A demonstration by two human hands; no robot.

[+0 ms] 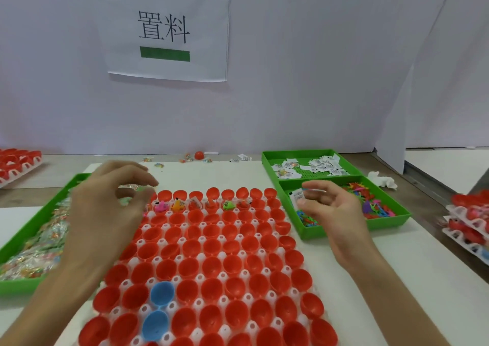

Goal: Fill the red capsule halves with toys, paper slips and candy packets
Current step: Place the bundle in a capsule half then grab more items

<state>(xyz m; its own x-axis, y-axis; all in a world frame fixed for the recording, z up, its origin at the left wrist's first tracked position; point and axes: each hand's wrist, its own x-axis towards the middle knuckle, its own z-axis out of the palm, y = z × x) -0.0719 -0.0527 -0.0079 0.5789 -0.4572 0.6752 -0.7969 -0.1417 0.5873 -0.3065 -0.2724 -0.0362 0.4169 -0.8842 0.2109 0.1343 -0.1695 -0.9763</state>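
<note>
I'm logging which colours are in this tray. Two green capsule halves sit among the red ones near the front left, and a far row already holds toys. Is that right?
Not quite: the two odd capsule halves are blue, not green, as the head view shows. They do sit among the red halves near the front left of the white tray, and a far row already holds toys.

A single head-worn wide-angle view looks forward and down from close above the worktop [264, 171], facing a white partition wall [317, 68] beyond the hands, both forearms entering from the bottom.
</note>
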